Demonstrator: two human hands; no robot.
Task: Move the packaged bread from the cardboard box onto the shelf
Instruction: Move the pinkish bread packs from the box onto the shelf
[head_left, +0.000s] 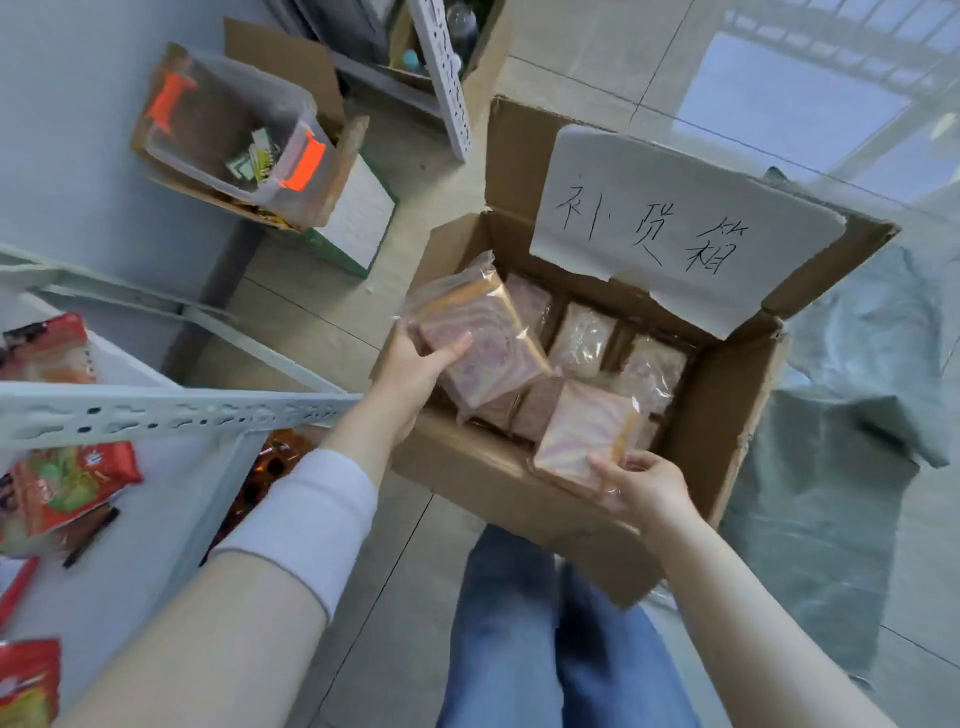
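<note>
Left hand (415, 364) and right hand (641, 486) each grip one bread packet (483, 338), lifted clear of cardboard box (727, 395) for shelf (156, 415) transfer.

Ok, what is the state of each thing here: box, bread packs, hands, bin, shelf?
box: open, flaps up, other packs inside.
left hand: grips left pack, raised over the box's left wall.
right hand: grips right pack by the near wall.
bin: no lid on.
shelf: holds snack bags; no bread seen.
</note>
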